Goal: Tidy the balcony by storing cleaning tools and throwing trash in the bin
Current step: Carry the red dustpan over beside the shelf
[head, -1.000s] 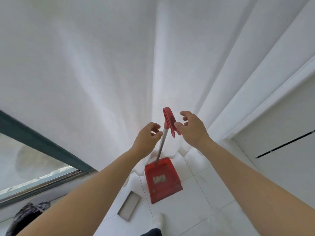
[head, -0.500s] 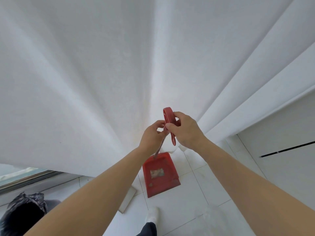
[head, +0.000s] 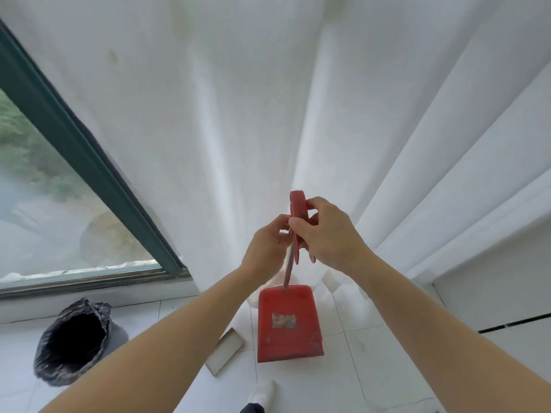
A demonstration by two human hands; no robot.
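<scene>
A red dustpan with a long metal shaft and a red loop handle stands on the white tiled floor in front of me. My right hand grips the red handle from the right. My left hand pinches the top of the shaft just below the handle. A grey bin lined with a black bag stands open at the lower left, under the window.
White curtains hang right behind the dustpan. A green-framed window fills the left. A flat grey-white slab lies on the floor left of the pan. A white wall panel is at right. My shoe shows at bottom.
Both hands have closed on the dustpan's handle, having been open beside it a second ago. My view has swung left, bringing the window and the bin into sight.
</scene>
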